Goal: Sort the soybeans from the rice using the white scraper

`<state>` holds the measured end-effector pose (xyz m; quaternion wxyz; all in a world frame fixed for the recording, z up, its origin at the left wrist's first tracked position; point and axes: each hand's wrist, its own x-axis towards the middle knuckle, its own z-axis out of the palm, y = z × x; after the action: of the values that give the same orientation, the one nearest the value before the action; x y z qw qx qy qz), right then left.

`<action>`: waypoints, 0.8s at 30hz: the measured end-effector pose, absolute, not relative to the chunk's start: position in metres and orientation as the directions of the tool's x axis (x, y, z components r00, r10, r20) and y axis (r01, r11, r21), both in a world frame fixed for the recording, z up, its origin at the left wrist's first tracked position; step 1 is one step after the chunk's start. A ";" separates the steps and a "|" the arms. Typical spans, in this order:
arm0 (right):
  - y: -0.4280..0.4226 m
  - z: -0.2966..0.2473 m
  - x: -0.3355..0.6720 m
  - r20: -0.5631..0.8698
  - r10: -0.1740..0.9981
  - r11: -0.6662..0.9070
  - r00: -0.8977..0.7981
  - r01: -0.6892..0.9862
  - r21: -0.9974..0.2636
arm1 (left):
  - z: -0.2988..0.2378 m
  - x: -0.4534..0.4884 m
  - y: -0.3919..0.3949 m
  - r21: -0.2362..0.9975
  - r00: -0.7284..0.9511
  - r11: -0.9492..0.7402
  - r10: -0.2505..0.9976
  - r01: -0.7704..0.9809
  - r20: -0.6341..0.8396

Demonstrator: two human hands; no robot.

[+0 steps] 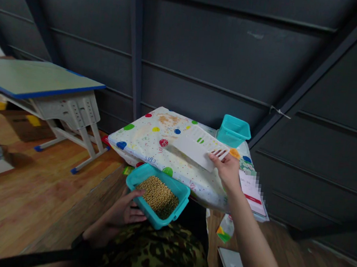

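Note:
My left hand (130,209) grips the near left side of a teal plastic tub (183,189), thumb over its rim. Yellow-tan beans that look like soybeans (159,195) fill much of the tub, which is in front of my body at the table's near edge. In my right hand (226,166) is a flat white plastic panel with slots (192,150), pinched at its right end and tilted above the tablecloth. A small patch of loose tan bits (169,119) lies on the cloth farther back.
A second teal tub (234,133) stands at the back right of the table with the dotted cloth (143,134). Papers (251,194) lie at its right edge. Left is a desk with blue edging (44,79); a dark panelled wall (206,47) rises behind.

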<state>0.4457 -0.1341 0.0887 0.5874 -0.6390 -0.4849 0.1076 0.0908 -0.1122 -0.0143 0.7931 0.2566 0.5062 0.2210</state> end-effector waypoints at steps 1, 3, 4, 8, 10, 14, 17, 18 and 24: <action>-0.140 0.089 0.455 0.437 0.716 0.147 0.544 0.496 -0.856 | -0.015 0.091 -0.113 0.633 0.386 0.770 0.610 -0.083 -0.692; -0.152 0.087 0.470 0.428 0.686 0.116 0.588 0.493 -0.862 | -0.015 0.093 -0.114 0.644 0.393 0.762 0.613 -0.066 -0.686; -0.158 0.086 0.474 0.418 0.686 0.096 0.596 0.495 -0.864 | -0.016 0.095 -0.115 0.643 0.398 0.764 0.608 -0.057 -0.687; -0.177 0.077 0.479 0.378 0.712 -0.011 0.591 0.548 -0.836 | -0.017 0.099 -0.121 0.599 0.389 0.800 0.561 -0.030 -0.731; -0.181 0.075 0.477 0.377 0.720 -0.047 0.583 0.583 -0.811 | -0.017 0.101 -0.123 0.604 0.392 0.796 0.565 -0.027 -0.726; -0.187 0.075 0.472 0.395 0.725 -0.058 0.564 0.622 -0.781 | -0.014 0.102 -0.127 0.628 0.405 0.778 0.580 -0.020 -0.707; -0.190 0.076 0.469 0.385 0.736 -0.045 0.558 0.607 -0.793 | -0.011 0.103 -0.129 0.631 0.405 0.776 0.582 -0.016 -0.705; -0.191 0.076 0.468 0.376 0.739 -0.046 0.559 0.598 -0.800 | -0.010 0.104 -0.129 0.636 0.405 0.772 0.588 -0.019 -0.701; -0.198 0.074 0.467 0.349 0.744 -0.059 0.570 0.576 -0.815 | -0.005 0.110 -0.131 0.628 0.400 0.778 0.582 -0.021 -0.708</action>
<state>0.4672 -0.1976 0.0737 0.5121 -0.7230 -0.4564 0.0819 0.1097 -0.1314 -0.0045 0.7908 0.2731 0.5135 0.1906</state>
